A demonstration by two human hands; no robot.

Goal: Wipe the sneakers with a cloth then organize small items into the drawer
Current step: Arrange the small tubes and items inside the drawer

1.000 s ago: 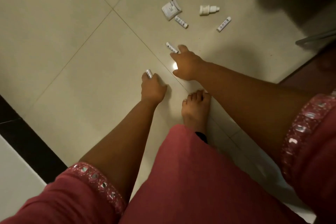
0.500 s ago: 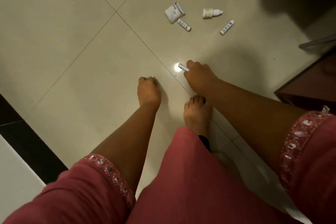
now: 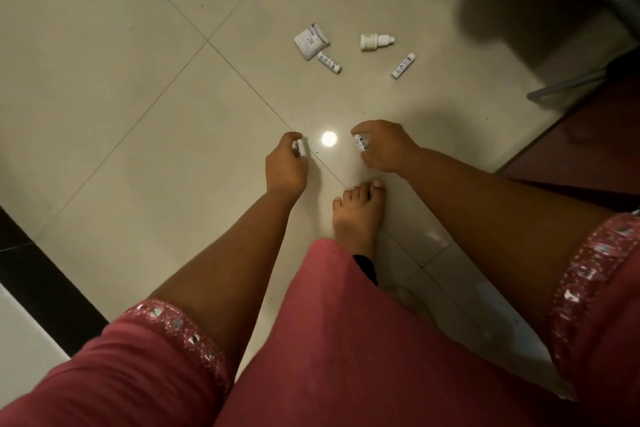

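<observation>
My left hand point(image 3: 285, 166) is shut on a small white tube point(image 3: 299, 148), held just above the tiled floor. My right hand point(image 3: 384, 147) is shut on a second small white tube point(image 3: 360, 143), a short way to the right of the left hand. Farther out on the floor lie a small white carton point(image 3: 311, 40), a white tube point(image 3: 329, 62) touching it, a white dropper bottle point(image 3: 375, 41) and one more white tube point(image 3: 403, 65). No sneakers, cloth or drawer front can be made out.
My bare foot point(image 3: 360, 211) stands on the cream floor tiles point(image 3: 138, 114) just below my right hand. Dark wooden furniture point(image 3: 588, 135) and a grey metal bar point(image 3: 568, 87) are at the right. A black strip point(image 3: 41, 274) borders the floor at the left.
My right hand took the tube that lay on the floor and drew back towards me with it. My left hand lifted slightly, and its tube shows between the fingers.
</observation>
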